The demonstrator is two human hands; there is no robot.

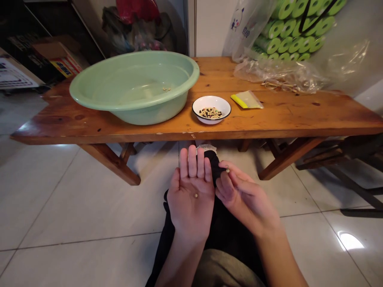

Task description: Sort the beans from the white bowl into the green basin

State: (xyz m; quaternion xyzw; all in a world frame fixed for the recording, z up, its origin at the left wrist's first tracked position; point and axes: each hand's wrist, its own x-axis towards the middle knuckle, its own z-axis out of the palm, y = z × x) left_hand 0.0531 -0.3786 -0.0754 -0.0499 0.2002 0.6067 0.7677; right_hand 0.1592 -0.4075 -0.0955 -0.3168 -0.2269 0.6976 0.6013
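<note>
Left hand (190,205) — open above, bench (269,119) blocking ahead

- Just below the middle: my left fingers (192,161) lie straight, with a pale ball (196,195) resting on the upturned palm.
- Right of that: my right fingers (227,188) pinch a second pale ball (228,170) with a thin, curled stem.
- Upper middle: a white bowl (211,101) of dark and cream pieces (211,113) on the wooden desk (269,123).
- Upper left: a green basin (149,114), a few pale bits (166,89) inside.
- Upper right: a yellow-edged packet (247,99); behind it, bagged green rolls (284,28).
</note>
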